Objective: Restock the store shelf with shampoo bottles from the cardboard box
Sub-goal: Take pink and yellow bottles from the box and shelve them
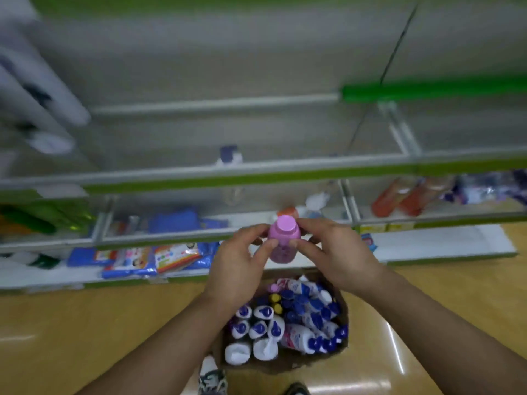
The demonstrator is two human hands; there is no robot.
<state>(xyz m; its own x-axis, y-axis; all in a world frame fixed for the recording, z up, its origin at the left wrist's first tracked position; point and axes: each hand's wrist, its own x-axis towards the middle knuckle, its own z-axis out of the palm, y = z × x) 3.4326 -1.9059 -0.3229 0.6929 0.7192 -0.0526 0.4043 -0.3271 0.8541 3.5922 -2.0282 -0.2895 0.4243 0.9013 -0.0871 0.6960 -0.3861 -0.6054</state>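
The store shelf (256, 169) spans the middle band of the frame, and its front rail is a lip my bottle could clip on the way in. Low in the centre, the cardboard box (285, 363) sits on the floor, packed with white, blue-capped bottles. My left hand (236, 269) and right hand (333, 258) both pinch the pink bottle (282, 238) at frame centre, above the box, with fingertips only. So light a hold might let it slip and fall among the others.
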